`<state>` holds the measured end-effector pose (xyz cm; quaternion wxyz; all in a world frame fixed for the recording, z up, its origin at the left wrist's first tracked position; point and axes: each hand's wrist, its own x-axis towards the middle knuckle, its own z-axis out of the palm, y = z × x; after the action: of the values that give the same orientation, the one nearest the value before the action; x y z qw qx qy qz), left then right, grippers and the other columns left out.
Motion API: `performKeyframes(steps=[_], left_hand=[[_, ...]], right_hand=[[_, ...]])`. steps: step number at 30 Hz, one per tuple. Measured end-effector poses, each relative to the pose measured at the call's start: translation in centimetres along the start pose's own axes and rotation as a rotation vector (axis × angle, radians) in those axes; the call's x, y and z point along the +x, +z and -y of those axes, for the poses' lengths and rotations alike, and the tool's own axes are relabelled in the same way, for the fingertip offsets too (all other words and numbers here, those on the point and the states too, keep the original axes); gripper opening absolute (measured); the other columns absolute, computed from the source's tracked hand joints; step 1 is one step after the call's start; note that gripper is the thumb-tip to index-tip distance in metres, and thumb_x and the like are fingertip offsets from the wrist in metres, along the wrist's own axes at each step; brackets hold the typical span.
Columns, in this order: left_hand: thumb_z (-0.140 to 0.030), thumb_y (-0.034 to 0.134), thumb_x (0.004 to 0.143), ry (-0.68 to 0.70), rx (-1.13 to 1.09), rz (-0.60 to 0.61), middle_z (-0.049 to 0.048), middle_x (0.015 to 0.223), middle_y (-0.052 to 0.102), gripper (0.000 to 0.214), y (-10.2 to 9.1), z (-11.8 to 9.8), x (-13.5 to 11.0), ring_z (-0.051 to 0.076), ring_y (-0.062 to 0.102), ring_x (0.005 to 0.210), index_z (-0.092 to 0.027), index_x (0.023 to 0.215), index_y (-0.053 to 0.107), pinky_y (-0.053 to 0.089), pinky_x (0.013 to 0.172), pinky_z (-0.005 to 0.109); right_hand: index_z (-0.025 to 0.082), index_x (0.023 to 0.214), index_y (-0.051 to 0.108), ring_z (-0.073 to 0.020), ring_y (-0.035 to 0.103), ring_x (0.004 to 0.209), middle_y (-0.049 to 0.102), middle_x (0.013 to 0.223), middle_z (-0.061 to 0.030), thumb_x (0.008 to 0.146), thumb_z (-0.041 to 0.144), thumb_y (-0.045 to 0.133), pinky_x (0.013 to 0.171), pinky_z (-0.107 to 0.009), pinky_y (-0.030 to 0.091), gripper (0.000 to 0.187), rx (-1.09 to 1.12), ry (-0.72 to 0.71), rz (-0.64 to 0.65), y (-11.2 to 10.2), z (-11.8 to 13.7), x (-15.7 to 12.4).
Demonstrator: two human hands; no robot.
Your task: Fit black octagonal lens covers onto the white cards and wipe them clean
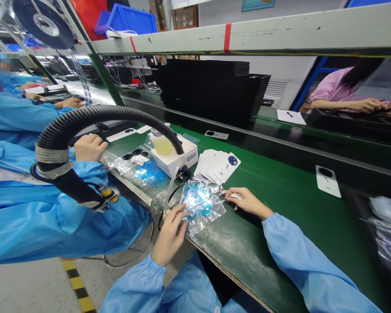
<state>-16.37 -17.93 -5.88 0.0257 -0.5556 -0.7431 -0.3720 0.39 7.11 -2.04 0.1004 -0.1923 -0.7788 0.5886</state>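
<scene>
The left hand (169, 234), fingers loosely apart, rests its tips on the left edge of the clear bag (202, 204) on the worktop (280, 208). At the bag's right edge, the right hand (247, 202) pinches a small white piece (236, 196).

Factory assembly line: green conveyor belt (280, 195)
</scene>
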Motion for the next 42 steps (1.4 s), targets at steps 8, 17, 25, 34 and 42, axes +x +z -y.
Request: performKeyframes(steps=[8, 17, 25, 34, 42], left_hand=[[-0.012, 0.042, 0.094, -0.016, 0.021, -0.127, 0.0061, 0.117, 0.065, 0.032, 0.4, 0.3, 0.2, 0.020, 0.063, 0.107, -0.026, 0.116, 0.059, 0.053, 0.090, 0.035], [-0.003, 0.038, 0.085, 0.009, 0.090, -0.136, 0.0060, 0.125, 0.062, 0.050, -1.6, -1.1, -1.5, 0.024, 0.058, 0.116, -0.026, 0.125, 0.055, 0.050, 0.096, 0.042], [-0.027, 0.042, 0.095, 0.127, 0.220, 0.143, 0.0159, 0.151, 0.035, 0.054, 1.8, -1.1, 4.1, 0.028, 0.032, 0.140, -0.011, 0.145, 0.033, 0.032, 0.113, 0.048], [-0.037, 0.040, 0.095, 0.055, 0.379, 0.253, 0.0206, 0.153, 0.028, 0.059, 3.5, 0.3, 4.1, 0.036, 0.020, 0.143, -0.004, 0.143, 0.036, 0.022, 0.113, 0.058], [-0.044, 0.045, 0.093, -0.051, 0.367, 0.178, 0.0186, 0.144, 0.043, 0.050, 2.0, -0.8, 4.4, 0.038, 0.041, 0.128, -0.015, 0.133, 0.051, 0.042, 0.099, 0.054]], right_hand=[[0.018, 0.081, 0.067, -0.0169, 0.063, 0.077, 0.068, 0.106, -0.0059, 0.079, 0.034, 0.060, 0.043, -0.019, 0.052, 0.017, -0.075, 0.044, 0.024, 0.3, 0.1, -0.6], [0.019, 0.102, 0.068, -0.0124, 0.057, 0.050, 0.068, 0.078, -0.0042, 0.079, 0.017, 0.049, 0.042, -0.022, 0.048, 0.030, -0.221, -0.048, -0.207, -0.3, 2.0, -0.6], [0.021, 0.120, 0.062, -0.0225, 0.060, 0.115, 0.064, 0.123, -0.0065, 0.075, 0.003, 0.046, 0.102, -0.039, 0.046, 0.051, -0.280, -0.338, -0.088, 7.4, 2.4, 2.4], [0.019, 0.128, 0.058, -0.0211, 0.050, 0.127, 0.057, 0.133, -0.0079, 0.080, 0.004, 0.045, 0.112, -0.044, 0.035, 0.052, -0.264, -0.379, -0.055, 8.3, -1.1, 2.5], [0.023, 0.117, 0.064, -0.0202, 0.061, 0.114, 0.067, 0.119, -0.0041, 0.088, 0.017, 0.043, 0.103, -0.041, 0.045, 0.036, -0.178, -0.242, -0.411, 5.5, -1.6, 1.1]])
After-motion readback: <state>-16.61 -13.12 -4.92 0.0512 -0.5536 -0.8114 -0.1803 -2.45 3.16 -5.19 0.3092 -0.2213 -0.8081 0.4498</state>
